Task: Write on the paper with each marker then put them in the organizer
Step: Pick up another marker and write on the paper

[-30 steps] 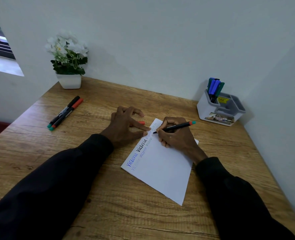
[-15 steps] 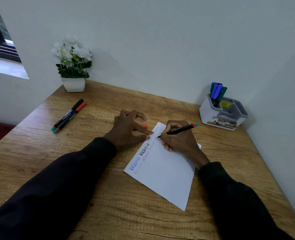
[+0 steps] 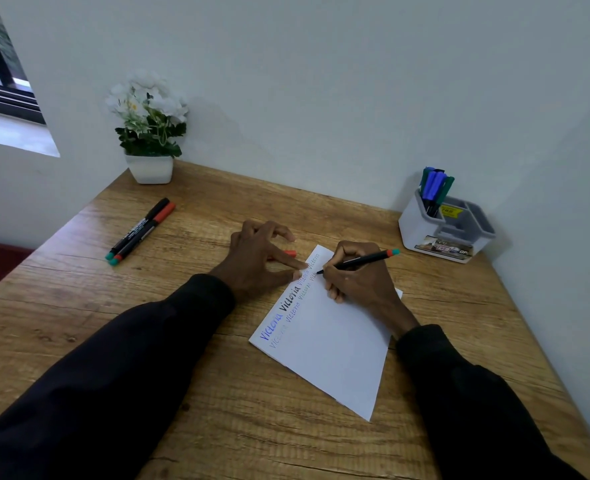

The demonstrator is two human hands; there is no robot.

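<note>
Two markers [image 3: 140, 231] lie on the desk [image 3: 217, 393]. The left hand [image 3: 262, 258], fingers spread, pins the flimsy paper [image 3: 331, 341]. The right hand [image 3: 357, 278] pinches a light, stiff marker [image 3: 359, 261] low on its barrel, tip on paper. The organizer [image 3: 421, 233] holds several more.

The scene is dim and cool-toned, lit mainly by soft daylight from the window [image 3: 6, 98] at the upper left, so the organizer [image 3: 425, 233] throws a faint shadow to the right onto the worktop [image 3: 217, 393] and side wall, and the plant [image 3: 149, 126] casts a pale one rightwards on the back wall. The dark sleeves [image 3: 113, 375] are so underexposed that they show almost no detail, while the paper [image 3: 338, 344] is the brightest surface, without glare. Wide-angle distortion bends the worktop edges and stretches the frame corners, and detail is slightly soft throughout.
</note>
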